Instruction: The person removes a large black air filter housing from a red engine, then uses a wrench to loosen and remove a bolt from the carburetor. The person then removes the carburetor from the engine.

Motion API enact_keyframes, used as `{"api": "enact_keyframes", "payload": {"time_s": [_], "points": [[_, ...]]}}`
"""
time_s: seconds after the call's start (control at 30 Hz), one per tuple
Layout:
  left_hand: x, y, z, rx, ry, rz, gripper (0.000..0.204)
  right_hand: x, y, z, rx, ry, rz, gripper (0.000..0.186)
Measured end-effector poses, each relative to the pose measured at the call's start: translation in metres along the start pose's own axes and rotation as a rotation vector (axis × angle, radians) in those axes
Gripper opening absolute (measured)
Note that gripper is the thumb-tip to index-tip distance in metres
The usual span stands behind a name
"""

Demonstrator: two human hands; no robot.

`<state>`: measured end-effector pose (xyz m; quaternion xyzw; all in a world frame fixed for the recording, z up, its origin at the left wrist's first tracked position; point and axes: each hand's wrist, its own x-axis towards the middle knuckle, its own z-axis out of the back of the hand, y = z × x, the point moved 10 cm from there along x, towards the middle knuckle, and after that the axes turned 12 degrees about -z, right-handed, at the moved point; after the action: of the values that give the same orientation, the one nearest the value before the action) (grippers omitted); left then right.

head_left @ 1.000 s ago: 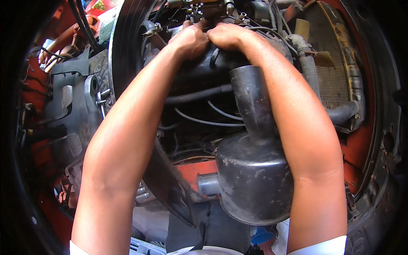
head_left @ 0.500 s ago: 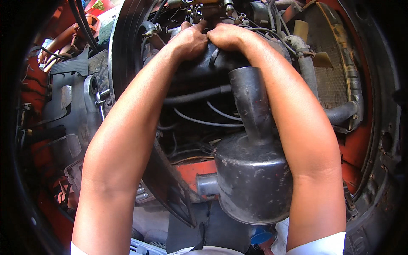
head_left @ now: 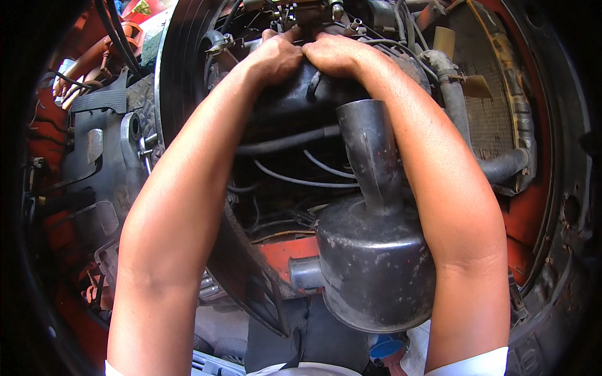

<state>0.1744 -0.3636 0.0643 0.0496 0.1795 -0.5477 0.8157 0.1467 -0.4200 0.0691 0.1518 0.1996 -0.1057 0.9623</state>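
Note:
Both my arms reach forward over an engine bay to the far side of the black engine cover [head_left: 282, 100]. My left hand [head_left: 280, 57] is closed, its fingers bent in among metal fittings at the top of the engine. Beside it, almost touching, my right hand [head_left: 331, 55] is curled with its knuckles toward the left one. Whatever the fingertips grip is hidden behind the hands. Just beyond them stands a cluster of small metal fittings and pipes [head_left: 291, 12]. A short black hose [head_left: 315, 84] rises from the cover below the hands.
A black canister with an upright neck [head_left: 376, 263] stands between my forearms, close to the right one. Hoses and a radiator [head_left: 495, 106] lie to the right. Thin cables [head_left: 301, 178] cross the middle. At left are a floor plate and a pedal [head_left: 100, 100].
Both hands stay at the same spot with only slight shifts of the fingers and wrists. The view has moved a little.

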Motion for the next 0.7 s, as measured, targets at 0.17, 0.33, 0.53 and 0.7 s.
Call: {"api": "enact_keyframes", "payload": {"time_s": [0.17,0.33,0.53,0.7], "points": [[-0.001,0.003,-0.004,-0.043,-0.074,0.029,0.041,0.009,0.003,-0.002,-0.008,0.034,0.004,0.042],[-0.002,-0.001,-0.001,0.006,-0.123,0.009,0.041,0.008,-0.003,-0.004,0.090,-0.024,-0.044,0.041],[0.000,0.010,-0.006,-0.175,-0.084,0.047,0.049,0.008,-0.003,0.001,0.054,-0.043,-0.023,0.040],[-0.012,0.008,0.010,-0.318,-0.445,0.047,0.045,0.007,0.007,0.001,-0.035,0.042,0.016,0.043]]}}
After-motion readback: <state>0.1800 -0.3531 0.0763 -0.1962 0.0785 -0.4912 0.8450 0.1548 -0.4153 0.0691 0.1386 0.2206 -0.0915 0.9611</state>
